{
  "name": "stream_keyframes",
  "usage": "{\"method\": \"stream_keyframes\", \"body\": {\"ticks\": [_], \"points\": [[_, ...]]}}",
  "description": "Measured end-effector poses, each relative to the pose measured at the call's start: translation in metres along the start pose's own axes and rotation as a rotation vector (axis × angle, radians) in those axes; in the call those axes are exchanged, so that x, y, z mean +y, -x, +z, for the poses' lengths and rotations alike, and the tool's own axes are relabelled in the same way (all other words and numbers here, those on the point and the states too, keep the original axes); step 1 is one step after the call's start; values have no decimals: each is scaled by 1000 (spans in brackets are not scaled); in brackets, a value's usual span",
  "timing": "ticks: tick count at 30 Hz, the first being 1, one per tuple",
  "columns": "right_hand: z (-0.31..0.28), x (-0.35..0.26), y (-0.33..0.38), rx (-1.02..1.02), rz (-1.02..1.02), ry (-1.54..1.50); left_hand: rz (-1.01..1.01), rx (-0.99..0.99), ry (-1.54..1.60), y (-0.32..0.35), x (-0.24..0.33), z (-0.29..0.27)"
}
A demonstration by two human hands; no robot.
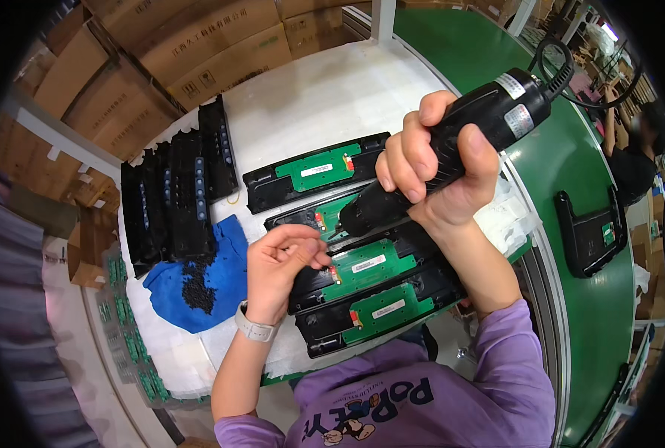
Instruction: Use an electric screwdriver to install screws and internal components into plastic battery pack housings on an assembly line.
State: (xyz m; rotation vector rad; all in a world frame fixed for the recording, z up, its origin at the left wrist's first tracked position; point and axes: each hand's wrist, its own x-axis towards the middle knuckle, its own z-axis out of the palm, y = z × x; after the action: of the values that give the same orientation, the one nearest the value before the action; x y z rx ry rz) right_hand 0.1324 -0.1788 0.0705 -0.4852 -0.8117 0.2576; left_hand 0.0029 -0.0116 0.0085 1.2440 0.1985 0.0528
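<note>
Right hand point(437, 168) clenched around black plastic electric screwdriver point(452, 142), tip down at long black housing with green circuit board point(362, 265), left hand point(280, 261) pinched just left on white surface point(310, 97).

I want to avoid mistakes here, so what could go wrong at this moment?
1. The left hand pinches right beside the tip of the screwdriver held by the right hand; a slip might hit the fingers.
2. The tip might scratch the green board.
3. The loose screws on the blue cloth could scatter if bumped.
</note>
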Motion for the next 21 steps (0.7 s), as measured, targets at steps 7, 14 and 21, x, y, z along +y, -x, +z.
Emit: {"method": "stream_keyframes", "body": {"ticks": [7, 14, 21], "points": [[9, 3, 5, 92, 44, -53, -57, -56, 36, 5, -2, 4], [11, 4, 7, 114, 85, 28, -44, -79, 8, 4, -5, 1], [15, 1, 5, 201, 99, -66, -131, -177, 142, 5, -3, 1]]}}
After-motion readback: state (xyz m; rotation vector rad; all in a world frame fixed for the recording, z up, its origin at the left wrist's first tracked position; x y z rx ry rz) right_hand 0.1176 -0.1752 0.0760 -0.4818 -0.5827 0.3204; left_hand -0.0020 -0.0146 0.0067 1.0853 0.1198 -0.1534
